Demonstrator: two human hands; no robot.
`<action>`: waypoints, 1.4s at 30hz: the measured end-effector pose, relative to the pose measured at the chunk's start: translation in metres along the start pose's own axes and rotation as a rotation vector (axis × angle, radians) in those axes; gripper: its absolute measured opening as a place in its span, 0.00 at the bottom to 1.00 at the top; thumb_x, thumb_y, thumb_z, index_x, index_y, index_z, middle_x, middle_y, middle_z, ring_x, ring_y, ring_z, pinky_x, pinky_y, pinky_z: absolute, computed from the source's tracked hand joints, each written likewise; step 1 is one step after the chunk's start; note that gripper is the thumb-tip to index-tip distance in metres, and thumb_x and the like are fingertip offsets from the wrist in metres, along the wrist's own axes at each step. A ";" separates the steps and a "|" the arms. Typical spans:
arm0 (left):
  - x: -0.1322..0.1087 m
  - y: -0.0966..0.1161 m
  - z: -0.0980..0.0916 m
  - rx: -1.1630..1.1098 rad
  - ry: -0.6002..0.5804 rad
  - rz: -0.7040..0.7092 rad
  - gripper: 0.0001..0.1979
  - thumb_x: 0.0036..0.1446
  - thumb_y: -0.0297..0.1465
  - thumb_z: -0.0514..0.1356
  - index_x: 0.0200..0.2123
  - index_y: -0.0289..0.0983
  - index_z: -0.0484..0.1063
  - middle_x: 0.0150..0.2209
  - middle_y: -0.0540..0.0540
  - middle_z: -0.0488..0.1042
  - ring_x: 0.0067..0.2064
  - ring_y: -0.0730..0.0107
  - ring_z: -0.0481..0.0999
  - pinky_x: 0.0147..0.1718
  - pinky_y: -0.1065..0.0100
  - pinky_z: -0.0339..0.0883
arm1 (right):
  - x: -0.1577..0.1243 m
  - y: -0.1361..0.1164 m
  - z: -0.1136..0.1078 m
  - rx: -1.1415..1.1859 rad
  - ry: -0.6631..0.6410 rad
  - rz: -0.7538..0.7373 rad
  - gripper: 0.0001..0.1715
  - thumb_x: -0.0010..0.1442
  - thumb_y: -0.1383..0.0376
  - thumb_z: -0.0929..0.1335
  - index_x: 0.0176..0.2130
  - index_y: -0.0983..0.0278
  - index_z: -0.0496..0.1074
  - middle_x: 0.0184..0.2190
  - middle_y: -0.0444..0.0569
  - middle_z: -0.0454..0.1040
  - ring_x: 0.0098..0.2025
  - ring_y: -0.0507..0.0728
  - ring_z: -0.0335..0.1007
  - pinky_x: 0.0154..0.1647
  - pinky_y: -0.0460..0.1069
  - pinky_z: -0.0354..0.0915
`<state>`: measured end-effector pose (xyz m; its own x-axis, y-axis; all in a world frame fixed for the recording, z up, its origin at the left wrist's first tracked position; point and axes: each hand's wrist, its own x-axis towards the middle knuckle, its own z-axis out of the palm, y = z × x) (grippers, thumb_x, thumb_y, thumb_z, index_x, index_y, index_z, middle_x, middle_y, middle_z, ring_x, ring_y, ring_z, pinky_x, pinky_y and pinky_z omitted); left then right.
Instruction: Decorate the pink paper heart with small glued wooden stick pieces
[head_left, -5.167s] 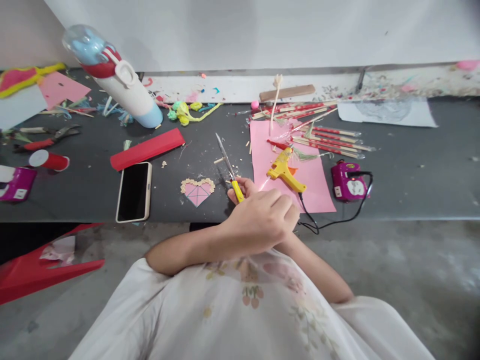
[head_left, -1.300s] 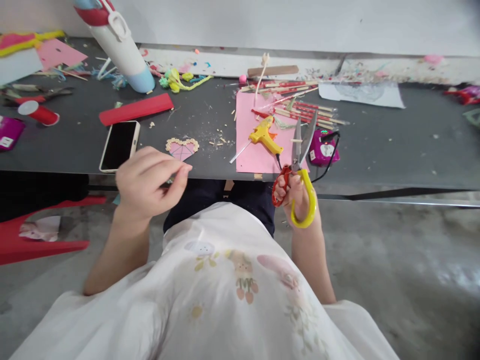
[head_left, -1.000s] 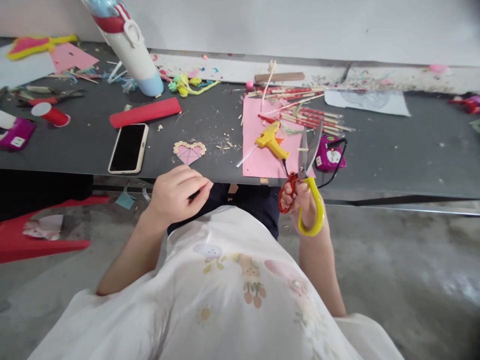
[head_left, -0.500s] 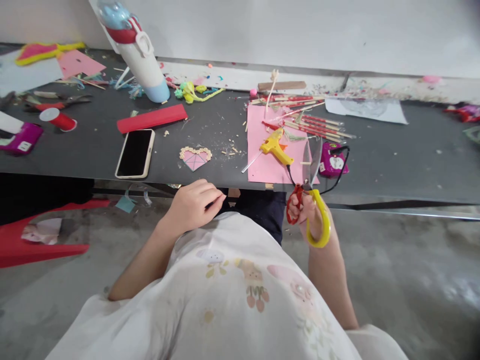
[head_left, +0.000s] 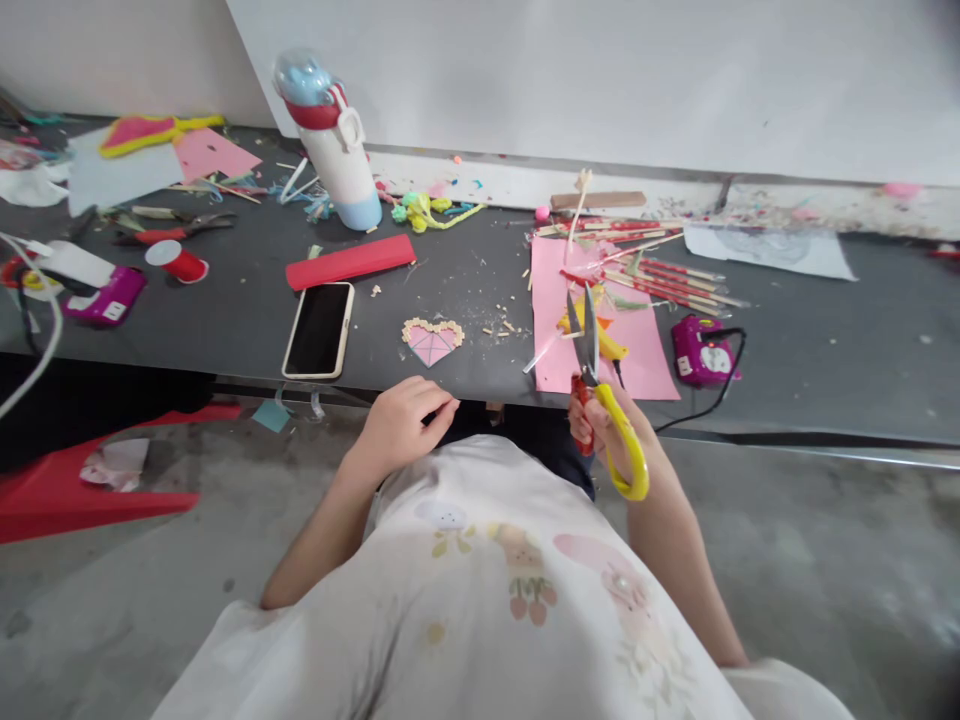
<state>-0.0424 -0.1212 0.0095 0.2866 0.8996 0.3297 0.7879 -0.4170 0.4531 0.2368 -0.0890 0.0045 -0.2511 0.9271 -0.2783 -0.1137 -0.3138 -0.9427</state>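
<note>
My right hand [head_left: 600, 425] grips a pair of scissors [head_left: 619, 440] by its handles, one red and one yellow. Its blades are slightly parted and point away over a pink sheet [head_left: 649, 360]. A short pale stick piece [head_left: 571, 335] shows at the left blade. Behind the blades, partly covered, lies a yellow glue gun [head_left: 613, 347] on the sheet. My left hand [head_left: 409, 420] rests at the table edge with fingers curled in; nothing shows in it, though its palm is hidden. Just beyond it lies a pink paper heart [head_left: 433, 347], its upper edge lined with small pale stick pieces.
A phone [head_left: 319, 330], a red folded strip [head_left: 350, 262] and a bottle [head_left: 341, 160] are left of centre. Red thread [head_left: 182, 262] and pliers [head_left: 176, 230] lie farther left. Wooden sticks [head_left: 675, 280] cross the sheet's far side. A purple box [head_left: 701, 350] with a cable stands right.
The camera view has swung left, so the table things appear farther right. My right hand has carried the scissors leftward over the glue gun. My left hand stays by the table edge.
</note>
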 end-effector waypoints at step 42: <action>0.051 -0.020 -0.001 -0.085 0.155 -0.029 0.08 0.62 0.27 0.58 0.29 0.37 0.73 0.28 0.49 0.77 0.31 0.71 0.72 0.35 0.69 0.66 | 0.077 -0.004 0.053 0.002 -0.100 0.064 0.31 0.51 0.36 0.69 0.36 0.57 0.60 0.23 0.38 0.56 0.19 0.48 0.52 0.15 0.46 0.51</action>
<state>-0.0441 -0.0676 0.0184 0.1711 0.8834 0.4363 0.7440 -0.4061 0.5305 0.1672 -0.0271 -0.0032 -0.3527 0.8801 -0.3178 -0.0961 -0.3719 -0.9233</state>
